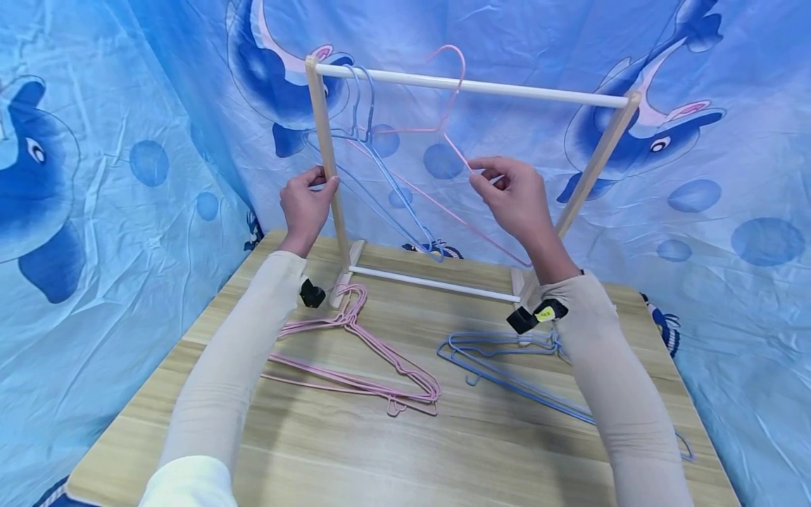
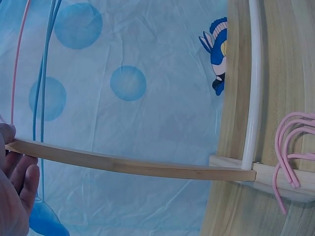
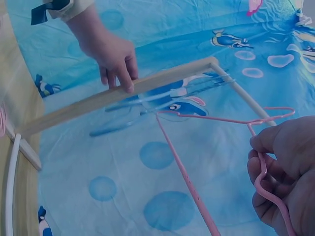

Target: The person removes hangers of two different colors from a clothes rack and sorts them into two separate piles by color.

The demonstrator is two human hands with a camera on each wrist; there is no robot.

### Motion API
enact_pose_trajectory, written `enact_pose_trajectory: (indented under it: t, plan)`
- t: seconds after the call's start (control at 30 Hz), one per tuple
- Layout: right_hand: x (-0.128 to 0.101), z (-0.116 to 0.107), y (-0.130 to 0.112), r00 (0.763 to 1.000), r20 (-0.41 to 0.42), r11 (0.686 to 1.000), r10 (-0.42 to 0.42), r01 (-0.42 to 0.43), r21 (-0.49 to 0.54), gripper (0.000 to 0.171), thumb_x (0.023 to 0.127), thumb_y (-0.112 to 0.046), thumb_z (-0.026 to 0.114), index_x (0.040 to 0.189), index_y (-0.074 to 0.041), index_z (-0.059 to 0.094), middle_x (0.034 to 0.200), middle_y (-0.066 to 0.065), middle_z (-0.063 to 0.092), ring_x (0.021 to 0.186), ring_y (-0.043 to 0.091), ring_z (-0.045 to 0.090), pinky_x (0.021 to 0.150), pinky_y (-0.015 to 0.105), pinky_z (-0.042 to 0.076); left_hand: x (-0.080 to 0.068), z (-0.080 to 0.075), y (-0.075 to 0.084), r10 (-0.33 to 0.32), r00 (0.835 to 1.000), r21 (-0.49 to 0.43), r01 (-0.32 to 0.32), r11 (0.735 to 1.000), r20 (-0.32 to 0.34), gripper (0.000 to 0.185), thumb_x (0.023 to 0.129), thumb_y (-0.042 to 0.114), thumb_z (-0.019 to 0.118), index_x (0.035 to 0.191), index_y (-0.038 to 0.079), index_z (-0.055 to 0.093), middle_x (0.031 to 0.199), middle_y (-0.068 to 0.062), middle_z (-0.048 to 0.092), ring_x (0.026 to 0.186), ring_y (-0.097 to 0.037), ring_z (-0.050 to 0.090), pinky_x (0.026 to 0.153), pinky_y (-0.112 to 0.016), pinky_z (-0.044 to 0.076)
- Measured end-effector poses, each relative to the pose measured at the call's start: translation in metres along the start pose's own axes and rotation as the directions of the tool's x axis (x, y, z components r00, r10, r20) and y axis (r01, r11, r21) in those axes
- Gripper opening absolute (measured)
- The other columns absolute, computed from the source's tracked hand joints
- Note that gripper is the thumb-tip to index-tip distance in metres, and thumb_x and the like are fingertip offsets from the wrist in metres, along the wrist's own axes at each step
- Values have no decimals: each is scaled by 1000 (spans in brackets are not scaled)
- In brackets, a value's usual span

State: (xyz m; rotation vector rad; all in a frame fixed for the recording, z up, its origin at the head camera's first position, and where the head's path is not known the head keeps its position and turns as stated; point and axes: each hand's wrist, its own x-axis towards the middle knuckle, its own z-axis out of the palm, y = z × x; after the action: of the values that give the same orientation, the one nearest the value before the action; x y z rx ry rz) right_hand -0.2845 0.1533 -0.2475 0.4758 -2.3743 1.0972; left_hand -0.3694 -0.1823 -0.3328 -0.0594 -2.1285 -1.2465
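Observation:
At the left of a small wooden rack, my left hand (image 1: 306, 205) holds the upright post (image 1: 321, 120) between thumb and fingers. My right hand (image 1: 516, 193) pinches a pink clothes hanger (image 1: 456, 149) by its right shoulder. The pink hanger's hook rises above the white top rail (image 1: 538, 92), its neck crossing the rail in the head view. Two blue clothes hangers (image 1: 391, 179) hang from the rail near its left end, to the left of the pink one. In the right wrist view, thumb and fingers close around the pink wire (image 3: 261, 164).
On the wooden table (image 1: 405, 458), several pink hangers (image 1: 393, 355) lie stacked at left centre. Several blue hangers (image 1: 507, 381) lie at the right, partly hidden under my right arm. A white lower bar (image 1: 437, 283) joins the rack's feet. Blue printed cloth (image 1: 747, 317) surrounds the table.

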Motion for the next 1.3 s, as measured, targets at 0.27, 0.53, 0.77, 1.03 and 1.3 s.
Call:
enact_pose_trajectory:
  t: [0.27,0.53,0.77,1.03,1.3]
  plan:
    - [-23,-21,13,993,-76,995,-87,82,-59,24,101,-23,66,122,-15,77,91,6,67,64,13,49,57,24,35,0,0,-1,6,1000,-2,-6,1000,0,38,98,41,69,122,12,76,112,-9,77,100,-21,73,85,-39,60]
    - [-52,-38,29,983,-136,989,-121,106,-107,22,98,-17,71,118,-10,78,92,9,70,70,-2,52,64,14,38,0,1,-1,16,1000,-10,-16,1000,0,39,98,41,69,122,12,76,112,-9,77,99,-23,74,85,-40,60]
    - [-74,-40,50,983,-136,985,-125,107,-133,21,96,-11,72,115,-9,79,89,9,70,70,-9,55,65,7,45,0,1,-1,9,1000,-3,-9,1000,-3,39,98,42,69,122,12,76,112,-9,77,98,-23,74,85,-41,60]
    - [-96,-32,73,983,-139,987,-124,107,-122,19,93,-6,74,111,-8,80,85,9,70,66,-5,55,60,8,43,0,0,-1,-11,1000,3,11,1000,1,41,97,43,69,124,12,75,114,-9,76,100,-23,74,88,-40,60]
    - [-114,-24,93,992,-100,988,-70,55,-146,19,94,-9,75,111,-9,81,84,7,71,57,5,51,47,15,38,1,0,-1,-13,1000,-7,13,1000,4,42,97,42,69,125,12,75,115,-10,76,103,-23,73,88,-41,60]
